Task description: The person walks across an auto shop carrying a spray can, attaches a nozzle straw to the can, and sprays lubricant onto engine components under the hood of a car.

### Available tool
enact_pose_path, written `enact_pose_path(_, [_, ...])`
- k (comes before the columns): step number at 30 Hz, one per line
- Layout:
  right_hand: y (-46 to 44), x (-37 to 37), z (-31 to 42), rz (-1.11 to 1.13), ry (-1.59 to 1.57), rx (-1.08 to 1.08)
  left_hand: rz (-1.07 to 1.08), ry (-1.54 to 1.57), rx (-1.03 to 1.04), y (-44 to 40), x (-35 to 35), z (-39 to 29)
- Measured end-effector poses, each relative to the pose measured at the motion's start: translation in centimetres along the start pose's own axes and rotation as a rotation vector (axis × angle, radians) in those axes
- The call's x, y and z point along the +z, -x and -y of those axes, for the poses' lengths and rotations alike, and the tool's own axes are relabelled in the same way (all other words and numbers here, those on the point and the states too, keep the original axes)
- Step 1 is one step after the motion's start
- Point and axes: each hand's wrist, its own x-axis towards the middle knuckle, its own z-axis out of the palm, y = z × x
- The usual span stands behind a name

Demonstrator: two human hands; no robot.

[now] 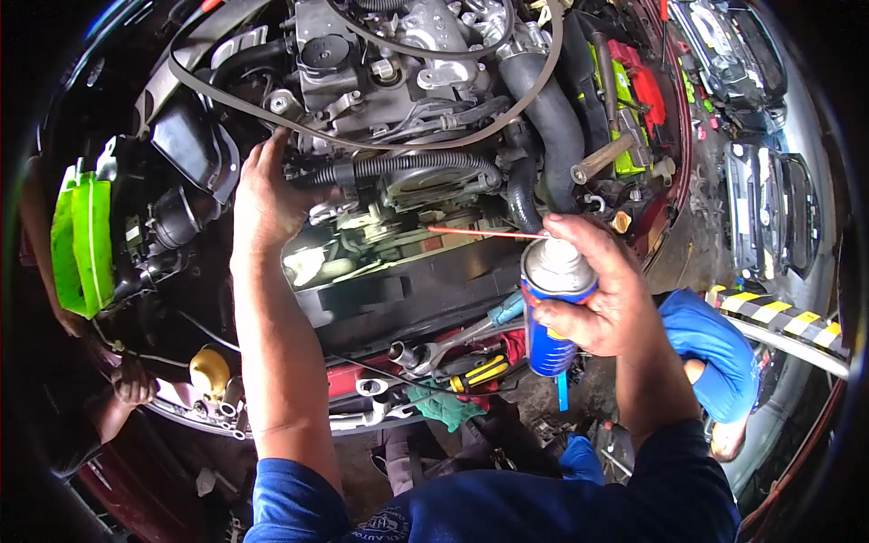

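Observation:
A blue aerosol spray can (549, 348) with a silver top is gripped in my right hand (602, 294). Its thin red straw (484, 233) points left across the front of the engine. My left hand (270, 195) reaches into the engine bay, fingers stretched upward and thumb apart; the fingertips are partly hidden near a loose black belt (389, 145). A corrugated black hose (416, 163) runs right from beside my left hand. Below it, a bright light (308, 264) shines in the gap in front of the engine (398, 100).
Along the front edge lie a ratchet (444, 348), a yellow screwdriver (480, 373) and a green cloth (445, 407). A hammer (605, 158) rests near the battery (644, 100). Another person's hand (134, 382) is at left; a person in blue (711, 353) crouches at right.

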Motion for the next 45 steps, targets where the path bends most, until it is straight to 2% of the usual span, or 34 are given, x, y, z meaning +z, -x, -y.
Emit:
enact_pose_path(2, [0.8,2.3,-0.1,-0.159,-0.135,0.069,-0.001,-0.099,0.009,1.3,-1.7,-1.9])
enact_pose_path(3, [0.6,2.8,-0.5,-0.184,-0.07,-0.062,0.07,-0.103,-0.078,2.2,-2.9,-2.8])
enact_pose_path(4, [0.8,3.3,-0.2,-0.183,-0.058,-0.051,0.139,-0.106,-0.165,3.1,-4.0,-3.7])
enact_pose_path(5, [1.0,3.8,0.1,-0.181,-0.045,-0.039,0.1,-0.012,-0.084,4.3,-5.2,-4.7])
enact_pose_path(6, [0.9,4.3,0.3,-0.211,0.002,-0.112,0.124,0.175,-0.184,5.6,-6.8,-7.6])
enact_pose_path(7, [1.1,4.7,0.6,-0.196,0.033,-0.118,0.183,0.22,-0.175,7.5,-7.9,-9.6])
enact_pose_path(8, [1.1,5.3,1.1,-0.211,0.018,-0.116,0.215,0.542,-0.157,9.8,-8.0,-11.4])
enact_pose_path(9, [1.2,6.0,1.7,-0.228,0.004,-0.113,0.32,0.796,-0.392,12.4,-8.2,-13.6])
enact_pose_path(11, [1.2,6.9,3.1,-0.214,-0.001,-0.096,0.518,0.432,-0.093,13.8,-8.6,-16.1])
enact_pose_path(13, [1.2,7.7,4.5,-0.159,-0.109,-0.062,0.433,0.41,0.085,15.0,-7.7,-16.9])
enact_pose_path(16, [1.2,8.3,5.1,-0.094,-0.245,-0.15,0.391,0.347,0.153,15.1,-7.8,-16.6])
enact_pose_path(18, [1.8,8.3,5.7,-0.036,-0.274,-0.141,0.381,0.451,0.158,14.9,-7.4,-15.8])
enact_pose_path(20, [1.8,7.5,6.3,0.021,-0.281,-0.133,0.297,0.408,0.244,14.0,-7.3,-15.9])
enact_pose_path(22, [1.7,7.5,5.8,-0.002,-0.29,-0.165,0.258,0.441,0.301,12.9,-7.3,-16.3])
enact_pose_path(23, [1.6,7.7,5.4,-0.02,-0.299,-0.199,0.261,0.436,0.306,12.9,-7.2,-15.9])
enact_pose_path(25, [1.5,8.0,4.6,-0.073,-0.364,-0.235,0.359,0.774,0.146,13.6,-6.6,-13.1])
enact_pose_path(27, [1.5,8.1,3.0,-0.003,-0.499,-0.22,0.457,1.106,-0.035,14.2,-6.1,-11.0])
enact_pose_path(29, [1.4,7.2,2.8,-0.034,-0.48,-0.161,0.49,1.053,-0.046,14.4,-5.8,-10.4])
enact_pose_path(32, [0.8,7.5,2.8,-0.233,-0.502,-0.23,0.569,0.91,-0.066,14.0,-5.6,-9.6])
enact_pose_path(35, [0.9,8.2,2.7,-0.36,-0.541,-0.197,0.655,0.836,-0.068,13.5,-5.7,-10.0])
enact_pose_path(37, [0.7,9.3,2.6,-0.474,-0.535,-0.222,0.532,0.609,0.175,13.0,-6.1,-11.0])
enact_pose_path(38, [0.8,9.3,2.7,-0.434,-0.55,-0.184,0.504,0.539,0.144,13.6,-6.4,-10.3])
enact_pose_path(39, [0.8,8.4,3.3,-0.423,-0.561,-0.146,0.461,0.638,0.065,13.0,-6.5,-12.3])
enact_pose_path(40, [0.6,9.1,2.9,-0.413,-0.565,-0.127,0.534,0.803,-0.079,12.9,-7.0,-13.1])
enact_pose_path(41, [0.4,10.0,2.9,-0.526,-0.53,-0.124,0.385,0.564,0.239,12.7,-7.2,-13.5])
enact_pose_path(42, [0.2,10.6,3.0,-0.578,-0.521,-0.121,0.396,0.706,0.217,12.8,-6.7,-13.1])
enact_pose_path(43, [0.3,10.9,3.1,-0.598,-0.548,-0.127,0.372,0.609,0.32,12.1,-6.6,-14.3])
enact_pose_path(45, [0.4,10.9,3.4,-0.589,-0.591,-0.095,0.265,0.541,0.319,12.8,-6.0,-14.4])
